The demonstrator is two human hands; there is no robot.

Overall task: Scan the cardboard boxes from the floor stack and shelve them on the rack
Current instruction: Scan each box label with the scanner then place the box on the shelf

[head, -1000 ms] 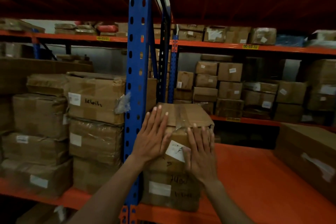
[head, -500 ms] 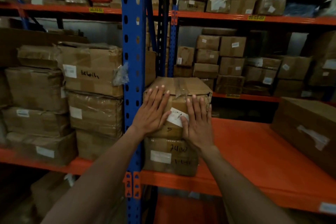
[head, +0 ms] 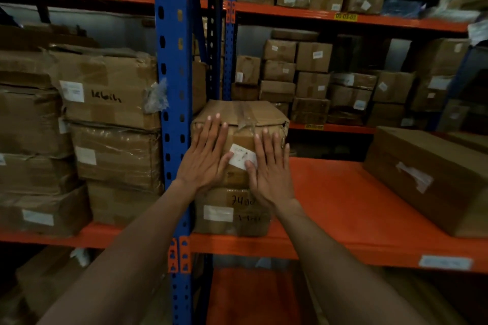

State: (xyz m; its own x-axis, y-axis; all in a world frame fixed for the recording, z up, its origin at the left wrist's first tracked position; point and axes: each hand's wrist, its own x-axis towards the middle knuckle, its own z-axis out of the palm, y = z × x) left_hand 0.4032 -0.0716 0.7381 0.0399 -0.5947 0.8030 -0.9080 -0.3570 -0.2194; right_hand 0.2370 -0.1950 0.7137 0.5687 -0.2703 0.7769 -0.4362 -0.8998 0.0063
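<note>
A taped cardboard box (head: 239, 124) is seen stacked on a lower box (head: 232, 215) marked with handwriting, both set on the orange shelf (head: 332, 208) of the rack, just beside the blue upright (head: 174, 113). The left hand (head: 204, 158) is laid flat against the near face of the upper box, its fingers (head: 211, 132) straight and slightly spread, nothing being gripped. The right hand (head: 269, 169) is pressed flat on the same face, fingers likewise extended, with its thumb over the edge of a white label (head: 239, 157) that lies between the two hands. A long box (head: 427, 179) is seen lying further right on the same shelf, well apart. Wrapped cartons (head: 105, 124) are stacked in the bay to the left of the upright.
</note>
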